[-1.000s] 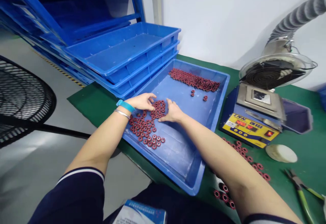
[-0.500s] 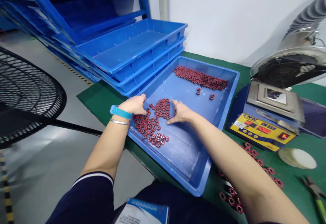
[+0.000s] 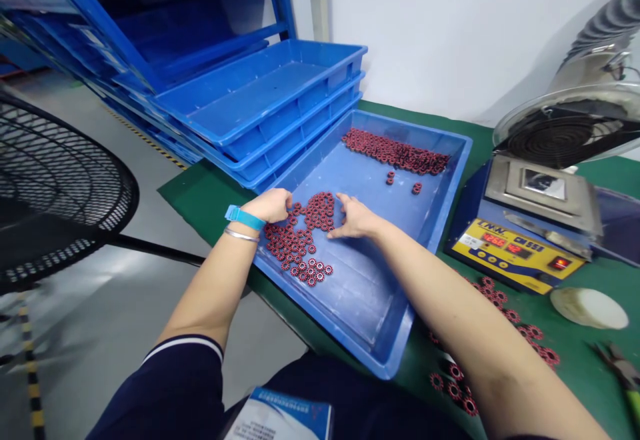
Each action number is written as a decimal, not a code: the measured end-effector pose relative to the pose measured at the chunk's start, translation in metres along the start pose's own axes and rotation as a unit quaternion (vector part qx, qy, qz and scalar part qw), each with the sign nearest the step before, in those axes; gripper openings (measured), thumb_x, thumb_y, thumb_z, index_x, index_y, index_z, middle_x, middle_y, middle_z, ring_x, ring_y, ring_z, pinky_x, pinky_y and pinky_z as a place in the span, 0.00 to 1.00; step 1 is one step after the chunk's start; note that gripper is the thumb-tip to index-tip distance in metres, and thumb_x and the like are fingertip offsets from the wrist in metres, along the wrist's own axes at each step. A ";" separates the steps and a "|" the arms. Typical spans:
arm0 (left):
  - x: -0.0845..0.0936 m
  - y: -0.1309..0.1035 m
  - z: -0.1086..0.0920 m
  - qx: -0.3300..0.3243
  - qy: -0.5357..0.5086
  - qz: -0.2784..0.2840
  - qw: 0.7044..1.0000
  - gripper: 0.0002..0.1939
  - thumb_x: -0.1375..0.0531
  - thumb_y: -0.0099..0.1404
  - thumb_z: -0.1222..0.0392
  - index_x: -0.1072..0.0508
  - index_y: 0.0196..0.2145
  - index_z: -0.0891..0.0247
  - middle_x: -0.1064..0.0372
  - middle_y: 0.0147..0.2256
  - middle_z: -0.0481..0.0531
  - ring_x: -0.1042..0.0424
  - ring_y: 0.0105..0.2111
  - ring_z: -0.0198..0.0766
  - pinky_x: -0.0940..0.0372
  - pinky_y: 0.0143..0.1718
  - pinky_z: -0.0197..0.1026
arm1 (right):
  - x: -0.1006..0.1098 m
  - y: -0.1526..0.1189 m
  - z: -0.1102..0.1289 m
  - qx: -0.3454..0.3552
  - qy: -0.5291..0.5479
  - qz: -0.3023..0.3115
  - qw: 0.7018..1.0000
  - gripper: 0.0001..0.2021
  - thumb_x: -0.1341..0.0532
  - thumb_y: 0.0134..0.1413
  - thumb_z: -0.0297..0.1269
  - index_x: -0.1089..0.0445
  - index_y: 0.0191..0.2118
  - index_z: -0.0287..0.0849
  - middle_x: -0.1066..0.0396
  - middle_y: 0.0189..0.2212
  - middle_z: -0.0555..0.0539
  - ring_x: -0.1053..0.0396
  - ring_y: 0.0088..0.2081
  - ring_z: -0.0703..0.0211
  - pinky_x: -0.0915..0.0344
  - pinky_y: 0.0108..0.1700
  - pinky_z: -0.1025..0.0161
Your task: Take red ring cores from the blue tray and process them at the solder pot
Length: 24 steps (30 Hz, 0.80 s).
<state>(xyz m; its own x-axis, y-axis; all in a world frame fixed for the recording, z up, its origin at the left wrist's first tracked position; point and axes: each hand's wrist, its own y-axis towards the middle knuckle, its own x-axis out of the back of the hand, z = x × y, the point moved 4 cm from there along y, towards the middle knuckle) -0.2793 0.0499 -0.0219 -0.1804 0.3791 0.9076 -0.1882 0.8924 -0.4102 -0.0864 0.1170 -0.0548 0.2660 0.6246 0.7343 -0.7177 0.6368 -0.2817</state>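
My left hand point(image 3: 274, 205), with a blue wristband and a silver bangle, reaches over the left side of the blue tray point(image 3: 370, 323). Its fingers curl down against small red toothed rings point(image 3: 290, 243), and whatever is between the fingertips is hidden. My right hand point(image 3: 354, 219) is open on the tray floor, thumb and fingers apart, at the right edge of a tightly packed group of rings point(image 3: 319, 211). More rings lie looser towards the near left wall. Along the far wall runs a dense band of rings point(image 3: 395, 151), with two small stacks in front of it.
Stacked blue trays point(image 3: 300, 103) stand behind on the left, beside a black fan point(image 3: 55, 193). On the right are a yellow-fronted heating unit point(image 3: 517, 253), a round white pad point(image 3: 590, 308), pliers point(image 3: 620, 363) and loose rings point(image 3: 520, 323) on the green tabletop point(image 3: 195, 203).
My left hand has shifted slightly right with its fingers more curled, and a few rings beside it now sit against the packed group. My right hand has stayed nearly still.
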 end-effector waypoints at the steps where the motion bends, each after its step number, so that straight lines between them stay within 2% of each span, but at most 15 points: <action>1: 0.000 0.001 0.000 0.001 -0.002 -0.002 1.000 0.18 0.42 0.48 0.71 0.23 0.39 0.64 0.22 0.32 0.53 0.24 0.34 0.42 0.34 0.36 0.37 | 0.000 0.001 0.000 0.001 0.000 -0.001 1.000 0.60 0.25 0.33 0.45 0.58 0.69 0.33 0.40 0.59 0.30 0.33 0.56 0.47 0.40 0.61 0.52; 6: 0.000 0.004 0.001 0.001 -0.013 -0.012 1.000 0.13 0.42 0.49 0.69 0.21 0.33 0.65 0.22 0.33 0.57 0.24 0.35 0.45 0.34 0.38 0.39 | -0.001 0.003 -0.002 0.007 -0.004 -0.005 1.000 0.60 0.25 0.33 0.45 0.57 0.69 0.33 0.41 0.59 0.30 0.34 0.56 0.46 0.39 0.60 0.52; 9: 0.001 0.002 0.003 0.000 -0.024 -0.020 1.000 0.15 0.41 0.51 0.66 0.22 0.38 0.66 0.22 0.36 0.57 0.24 0.39 0.45 0.34 0.40 0.38 | -0.001 0.002 -0.002 0.013 -0.008 -0.004 1.000 0.61 0.25 0.32 0.45 0.57 0.69 0.33 0.41 0.59 0.30 0.33 0.56 0.46 0.39 0.60 0.53; 13: 0.000 -0.004 0.006 0.000 -0.037 -0.014 0.999 0.33 0.35 0.48 0.56 0.31 0.53 0.69 0.23 0.39 0.57 0.24 0.35 0.44 0.34 0.33 0.37 | 0.000 0.000 0.000 0.016 -0.031 0.004 0.999 0.62 0.24 0.30 0.43 0.57 0.69 0.33 0.41 0.58 0.30 0.34 0.57 0.45 0.39 0.60 0.52; 15: -0.002 -0.005 0.007 0.000 -0.038 0.000 0.999 0.40 0.32 0.45 0.55 0.35 0.55 0.69 0.24 0.38 0.56 0.25 0.35 0.44 0.34 0.31 0.38 | -0.001 -0.001 0.002 0.011 -0.047 0.004 0.999 0.61 0.24 0.30 0.43 0.56 0.69 0.33 0.41 0.58 0.30 0.36 0.58 0.42 0.39 0.60 0.51; 19: -0.008 0.000 0.001 -0.013 -0.054 0.022 0.998 0.37 0.32 0.45 0.58 0.35 0.53 0.68 0.24 0.35 0.53 0.25 0.33 0.43 0.35 0.30 0.37 | -0.006 -0.001 0.007 0.000 -0.048 -0.023 0.999 0.59 0.24 0.31 0.43 0.54 0.68 0.35 0.43 0.58 0.31 0.36 0.58 0.40 0.38 0.59 0.51; 24: -0.015 0.015 -0.012 -0.028 -0.168 0.021 0.985 0.34 0.33 0.46 0.61 0.34 0.51 0.68 0.25 0.28 0.48 0.27 0.27 0.39 0.36 0.26 0.37 | -0.011 0.003 0.011 -0.014 -0.019 -0.052 0.998 0.55 0.25 0.33 0.41 0.52 0.66 0.35 0.42 0.57 0.31 0.35 0.58 0.40 0.37 0.59 0.50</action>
<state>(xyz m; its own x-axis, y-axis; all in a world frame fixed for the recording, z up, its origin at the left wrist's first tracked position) -0.2681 0.0600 -0.0409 -0.4983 0.3220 0.8050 -0.1211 0.8935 -0.4324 -0.0983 0.1076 -0.0570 0.3127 0.5374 0.7832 -0.6689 0.7100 -0.2201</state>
